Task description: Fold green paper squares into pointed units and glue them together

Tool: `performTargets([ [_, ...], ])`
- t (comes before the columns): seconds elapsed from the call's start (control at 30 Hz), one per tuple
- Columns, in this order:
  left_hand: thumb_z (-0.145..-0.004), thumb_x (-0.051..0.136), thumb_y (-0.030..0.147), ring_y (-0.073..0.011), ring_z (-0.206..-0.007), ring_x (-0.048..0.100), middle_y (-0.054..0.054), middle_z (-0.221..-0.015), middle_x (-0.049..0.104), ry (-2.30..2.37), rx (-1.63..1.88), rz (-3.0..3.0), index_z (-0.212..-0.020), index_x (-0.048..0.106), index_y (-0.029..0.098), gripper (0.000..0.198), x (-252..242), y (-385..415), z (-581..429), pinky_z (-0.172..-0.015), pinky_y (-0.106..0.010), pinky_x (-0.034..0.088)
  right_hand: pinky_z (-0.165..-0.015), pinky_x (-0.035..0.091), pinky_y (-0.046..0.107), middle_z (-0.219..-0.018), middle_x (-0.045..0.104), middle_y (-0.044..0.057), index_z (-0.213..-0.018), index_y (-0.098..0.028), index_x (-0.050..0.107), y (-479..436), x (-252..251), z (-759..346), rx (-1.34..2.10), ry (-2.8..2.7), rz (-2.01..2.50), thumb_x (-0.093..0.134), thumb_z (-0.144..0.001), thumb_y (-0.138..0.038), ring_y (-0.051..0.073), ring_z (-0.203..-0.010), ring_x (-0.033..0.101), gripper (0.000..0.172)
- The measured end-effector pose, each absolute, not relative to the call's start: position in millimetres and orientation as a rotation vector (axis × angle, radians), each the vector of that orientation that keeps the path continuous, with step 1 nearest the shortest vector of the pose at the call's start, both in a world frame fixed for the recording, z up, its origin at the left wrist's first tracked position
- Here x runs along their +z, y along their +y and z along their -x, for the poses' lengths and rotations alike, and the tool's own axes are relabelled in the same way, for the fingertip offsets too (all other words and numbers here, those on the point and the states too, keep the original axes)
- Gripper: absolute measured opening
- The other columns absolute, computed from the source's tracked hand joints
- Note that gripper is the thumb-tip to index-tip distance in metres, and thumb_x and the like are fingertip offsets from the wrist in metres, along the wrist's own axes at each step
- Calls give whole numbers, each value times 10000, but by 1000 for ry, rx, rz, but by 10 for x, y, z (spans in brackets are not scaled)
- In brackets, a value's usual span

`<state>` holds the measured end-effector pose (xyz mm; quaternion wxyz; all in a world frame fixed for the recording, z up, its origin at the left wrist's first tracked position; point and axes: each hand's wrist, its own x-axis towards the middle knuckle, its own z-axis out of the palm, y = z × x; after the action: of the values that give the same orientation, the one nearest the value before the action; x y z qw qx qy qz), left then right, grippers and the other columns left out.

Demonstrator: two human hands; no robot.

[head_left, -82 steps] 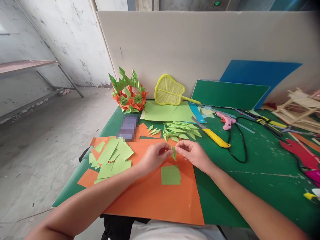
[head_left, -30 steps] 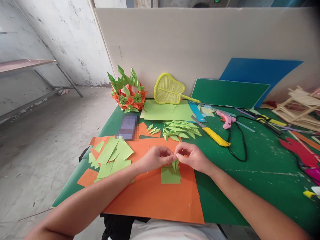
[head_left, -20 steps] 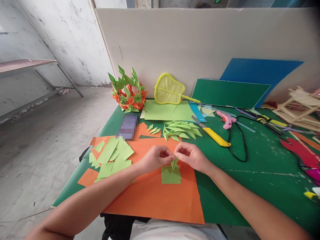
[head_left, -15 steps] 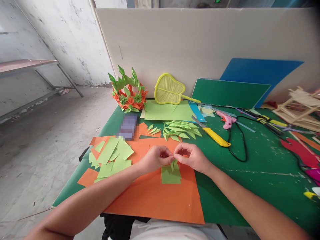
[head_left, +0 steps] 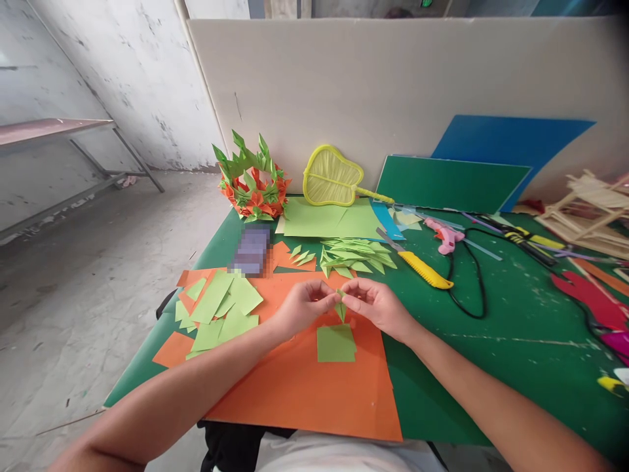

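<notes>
My left hand [head_left: 308, 305] and my right hand [head_left: 369, 300] pinch a small folded green paper piece [head_left: 341, 311] between them, its point hanging downward. Fingertips hide part of its upper end. Just below lies a square of green paper [head_left: 336, 343] on the large orange sheet [head_left: 295, 400]. Beyond my hands is a pile of folded green paper leaves [head_left: 356, 255], with a few small ones [head_left: 302, 254] to its left. Loose green paper pieces [head_left: 221, 308] are scattered left of my left hand.
An orange and green paper crown [head_left: 253, 177] stands at the back left, near a yellow fan [head_left: 331, 176]. A yellow utility knife [head_left: 422, 267] lies with its blade out. Beside it is a pink glue gun [head_left: 445, 236] with a looping black cord. A wooden model [head_left: 590, 213] sits far right.
Both hands have risen slightly, lifting the folded green paper clear of the square beneath it. More of the piece now shows between my fingers.
</notes>
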<state>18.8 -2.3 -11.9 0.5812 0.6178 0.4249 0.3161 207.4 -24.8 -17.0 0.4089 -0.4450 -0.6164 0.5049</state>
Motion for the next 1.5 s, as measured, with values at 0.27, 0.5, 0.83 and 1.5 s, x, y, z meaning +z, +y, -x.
performTargets([
  [0.27,-746,678,462,-113,-577,552,-9,-682,624,1079,659,-1611,-756,571,158,323,-168,-1,-169,-537,-224,428,-603,454,248,-762,605,11,-813,-191,607,-225,-208,-2081,1182,-1538,1185,639,-803,-391,135,-665,552,203],
  [0.5,-933,470,327,-163,-809,553,-58,-901,612,880,682,-2573,-930,686,221,240,-114,108,2,-719,-268,414,-518,363,260,-636,579,-1,-778,-207,655,-155,-257,-2176,822,-1885,1456,603,-827,-360,133,-550,469,169],
  [0.83,-998,318,251,-171,-845,545,-87,-993,600,659,365,-2924,-1076,634,187,332,-163,49,-61,-748,-278,462,-549,401,245,-733,613,8,-767,-209,638,-149,-313,-2188,544,-2072,1346,584,-846,-219,129,-605,512,96],
  [1.5,-943,381,147,-186,-866,521,-74,-1071,551,700,253,-2927,-1093,612,205,281,-143,26,-58,-731,-285,439,-720,446,270,-860,636,41,-890,-211,653,-47,-273,-2330,374,-2463,1007,473,-925,-159,169,-821,575,191],
])
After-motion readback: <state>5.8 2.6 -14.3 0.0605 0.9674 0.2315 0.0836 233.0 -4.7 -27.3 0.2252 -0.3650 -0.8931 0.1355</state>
